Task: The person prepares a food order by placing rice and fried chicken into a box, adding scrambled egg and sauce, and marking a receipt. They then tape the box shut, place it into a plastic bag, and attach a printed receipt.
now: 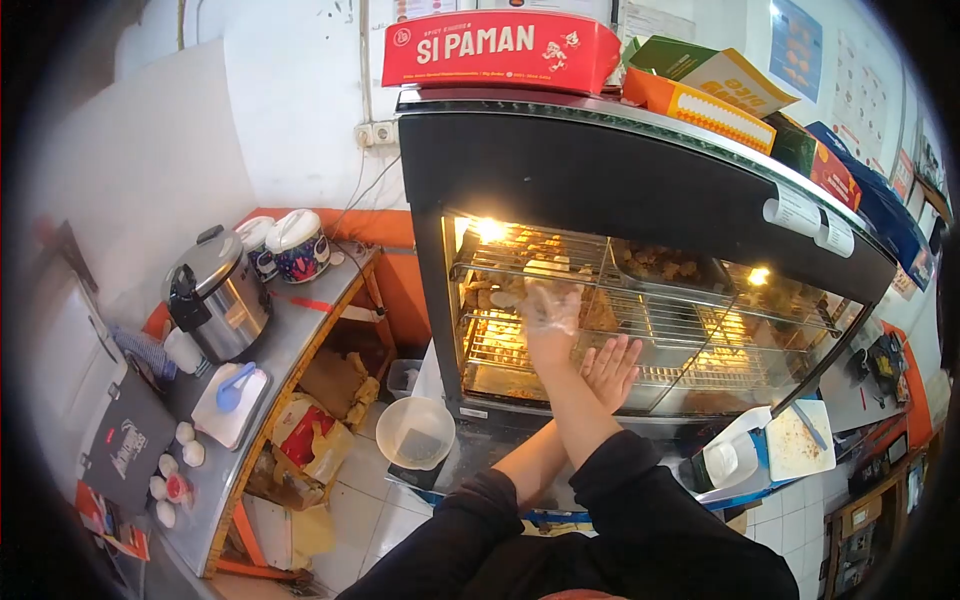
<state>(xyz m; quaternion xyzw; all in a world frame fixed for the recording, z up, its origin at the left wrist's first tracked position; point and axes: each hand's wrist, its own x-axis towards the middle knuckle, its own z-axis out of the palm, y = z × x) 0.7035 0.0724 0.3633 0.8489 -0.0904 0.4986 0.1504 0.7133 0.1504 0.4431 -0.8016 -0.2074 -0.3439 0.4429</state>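
Your right hand [549, 312], in a clear plastic glove, reaches into the warm display case [640, 200] and rests on the fried chicken [500, 292] on the upper wire rack [560, 262]; you can't tell if it grips a piece. Your left hand [610, 368] is flat and open against the case front, holding nothing. Lift one piece slowly. Keep your sleeve off the hot rack. A rice cooker [215, 295] sits on the worktop [290, 340] far to the left.

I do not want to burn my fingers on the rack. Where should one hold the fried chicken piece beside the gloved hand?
Probably pinch the fried chicken piece across its raised top, coming from the open front like the gloved right hand; it lies on the wire rack, so nothing fits beneath.
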